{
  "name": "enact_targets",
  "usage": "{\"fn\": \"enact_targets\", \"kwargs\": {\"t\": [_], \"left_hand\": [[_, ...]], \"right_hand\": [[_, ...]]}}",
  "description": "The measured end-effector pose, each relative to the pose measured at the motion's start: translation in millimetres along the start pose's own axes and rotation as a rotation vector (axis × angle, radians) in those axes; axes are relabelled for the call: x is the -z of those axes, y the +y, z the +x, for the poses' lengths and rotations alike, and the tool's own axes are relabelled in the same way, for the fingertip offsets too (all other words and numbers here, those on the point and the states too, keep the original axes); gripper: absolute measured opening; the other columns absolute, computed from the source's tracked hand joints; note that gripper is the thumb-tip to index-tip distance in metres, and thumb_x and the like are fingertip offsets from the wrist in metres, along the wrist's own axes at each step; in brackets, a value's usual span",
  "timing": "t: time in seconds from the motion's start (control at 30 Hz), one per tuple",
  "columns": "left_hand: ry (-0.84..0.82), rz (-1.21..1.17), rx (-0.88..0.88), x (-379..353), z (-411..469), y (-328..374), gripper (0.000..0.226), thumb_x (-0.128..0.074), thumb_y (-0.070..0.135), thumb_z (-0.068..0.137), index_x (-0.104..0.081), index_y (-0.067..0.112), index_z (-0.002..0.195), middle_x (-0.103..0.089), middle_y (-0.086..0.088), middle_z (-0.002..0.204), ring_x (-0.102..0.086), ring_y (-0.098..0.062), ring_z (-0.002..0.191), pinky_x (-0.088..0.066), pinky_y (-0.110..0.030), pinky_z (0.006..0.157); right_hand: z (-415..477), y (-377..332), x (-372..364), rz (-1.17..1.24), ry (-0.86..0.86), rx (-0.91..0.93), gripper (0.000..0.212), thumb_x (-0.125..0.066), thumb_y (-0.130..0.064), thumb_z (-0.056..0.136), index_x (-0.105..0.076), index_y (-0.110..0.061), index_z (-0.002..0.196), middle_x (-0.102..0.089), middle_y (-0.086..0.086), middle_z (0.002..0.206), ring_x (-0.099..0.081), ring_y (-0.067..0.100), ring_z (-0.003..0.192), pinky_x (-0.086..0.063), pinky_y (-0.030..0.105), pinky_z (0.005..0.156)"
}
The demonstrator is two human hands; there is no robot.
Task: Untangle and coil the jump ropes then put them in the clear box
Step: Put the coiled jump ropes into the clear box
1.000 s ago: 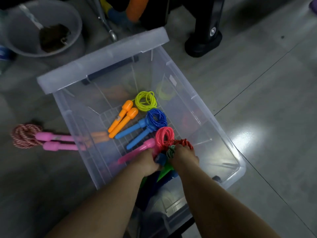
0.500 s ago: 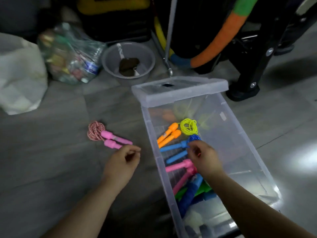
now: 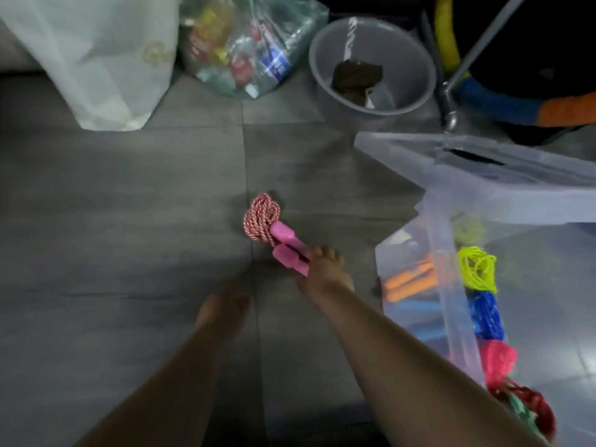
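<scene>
We're gripping the pink handles of the red-white rope with the right hand, on the floor beside the clear box. Left hand blurred, fingers unclear. Lifting by handles alone, we're risking the coil unwinding.

A coiled jump rope is held on the floor by its pink handles in the right hand; the blurred left hand is possibly relaxed nearby.
</scene>
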State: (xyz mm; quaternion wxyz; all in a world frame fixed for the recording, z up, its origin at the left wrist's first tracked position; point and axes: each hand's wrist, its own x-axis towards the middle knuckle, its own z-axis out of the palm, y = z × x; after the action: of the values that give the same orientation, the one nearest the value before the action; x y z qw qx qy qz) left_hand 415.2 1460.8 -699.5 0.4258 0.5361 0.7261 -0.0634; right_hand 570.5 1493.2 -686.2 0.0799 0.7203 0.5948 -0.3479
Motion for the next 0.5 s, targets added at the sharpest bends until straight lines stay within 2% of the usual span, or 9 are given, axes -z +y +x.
{"fn": "enact_targets", "kwargs": {"t": [0.1, 0.2, 0.3, 0.4, 0.5], "left_hand": [[0.059, -0.031, 0.051, -1, 22, -6, 0.036, -0.037, 0.016, 0.098, -0.046, 0.007, 0.131, -0.042, -0.01, 0.142, -0.042, -0.025, 0.128, -0.034, -0.023, 0.094], [0.211, -0.351, 0.162, 0, 49, 3, 0.04, -0.051, 0.023, 0.092, -0.05, 0.003, 0.128, -0.053, -0.015, 0.132, -0.048, -0.027, 0.123, -0.035, -0.027, 0.095], [0.179, -0.528, 0.143, -6, 73, 24, 0.052, -0.062, 0.033, 0.084, -0.049, 0.008, 0.128, -0.06, -0.014, 0.121, -0.055, -0.028, 0.114, -0.042, -0.035, 0.099], [0.161, -0.653, 0.088, -15, 89, 45, 0.041, -0.069, 0.026, 0.079, -0.059, 0.007, 0.114, -0.063, -0.009, 0.106, -0.06, -0.021, 0.096, -0.047, -0.029, 0.082], [0.087, -0.724, 0.088, -20, 95, 55, 0.038, -0.068, 0.021, 0.08, -0.059, 0.003, 0.113, -0.062, -0.014, 0.112, -0.06, -0.027, 0.101, -0.046, -0.031, 0.082]], "right_hand": [[30, 12, -18, -0.047, 0.043, -0.093, 0.065, -0.058, -0.027, 0.086, -0.023, -0.015, 0.14, -0.031, 0.009, 0.142, -0.029, 0.029, 0.131, -0.029, 0.036, 0.104], [42, 24, -28, -0.071, 0.075, -0.102, 0.054, -0.054, -0.025, 0.087, -0.031, -0.014, 0.135, -0.035, 0.01, 0.137, -0.034, 0.029, 0.126, -0.033, 0.035, 0.1], [37, 27, -46, -0.025, 0.054, -0.081, 0.042, -0.053, -0.021, 0.087, -0.038, -0.012, 0.125, -0.044, 0.01, 0.129, -0.041, 0.028, 0.121, -0.036, 0.033, 0.094], [24, 23, -64, 0.056, 0.028, -0.066, 0.038, -0.048, -0.02, 0.09, -0.039, -0.012, 0.127, -0.047, 0.009, 0.13, -0.043, 0.026, 0.12, -0.038, 0.033, 0.093], [14, 22, -70, 0.128, -0.011, -0.077, 0.04, -0.049, -0.021, 0.091, -0.039, -0.013, 0.129, -0.047, 0.008, 0.131, -0.045, 0.025, 0.12, -0.038, 0.033, 0.095]]}}
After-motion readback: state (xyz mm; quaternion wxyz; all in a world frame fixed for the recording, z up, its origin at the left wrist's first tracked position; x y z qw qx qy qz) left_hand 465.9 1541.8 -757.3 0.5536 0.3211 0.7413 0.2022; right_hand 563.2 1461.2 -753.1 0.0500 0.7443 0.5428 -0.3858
